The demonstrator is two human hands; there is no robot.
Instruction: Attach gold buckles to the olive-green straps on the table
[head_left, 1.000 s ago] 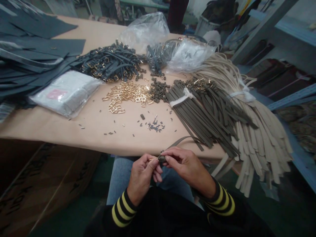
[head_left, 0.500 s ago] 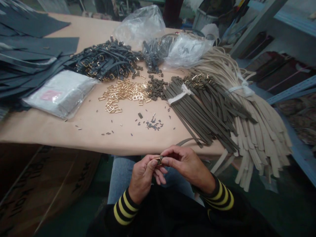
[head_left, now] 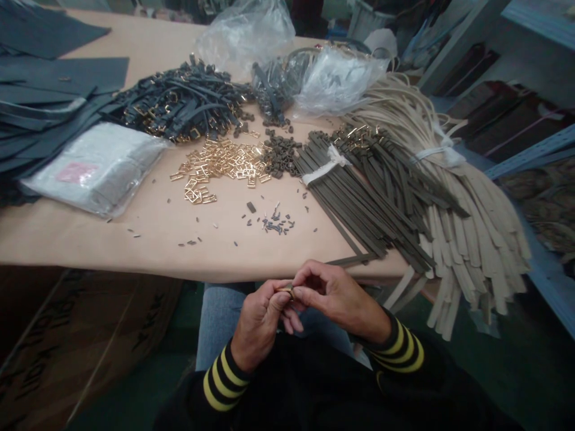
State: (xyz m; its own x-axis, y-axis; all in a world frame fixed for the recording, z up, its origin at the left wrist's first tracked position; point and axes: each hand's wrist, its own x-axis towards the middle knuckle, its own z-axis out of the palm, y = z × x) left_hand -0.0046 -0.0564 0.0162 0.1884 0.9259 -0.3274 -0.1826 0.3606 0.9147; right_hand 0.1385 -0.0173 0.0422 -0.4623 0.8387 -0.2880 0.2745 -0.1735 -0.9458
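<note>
Just off the table's front edge, above my lap, my left hand (head_left: 258, 323) is closed in a pinch on a small gold buckle (head_left: 288, 291). Against the same buckle, the thumb and fingertips of my right hand (head_left: 339, 302) press together on an olive strap (head_left: 353, 261), which appears to run from behind that hand onto the table. My fingers cover the exact join of strap and buckle. Straight ahead lie loose gold buckles (head_left: 224, 161), a heap of small olive loops (head_left: 281, 154) and scattered tiny dark pieces (head_left: 276, 224).
Olive straps (head_left: 354, 197) tied with a white band lie at the right, beside long beige straps (head_left: 467, 239) hanging over the edge. Dark straps with buckles (head_left: 179, 102), a plastic-wrapped packet (head_left: 99, 167) and clear bags (head_left: 341, 81) stand farther back. A cardboard box (head_left: 90, 335) is below left.
The buckle has turned slightly between my fingertips, and its gold rim shows more. The olive strap behind my right hand now lies flatter along the table edge. The camera view has shifted a little.
</note>
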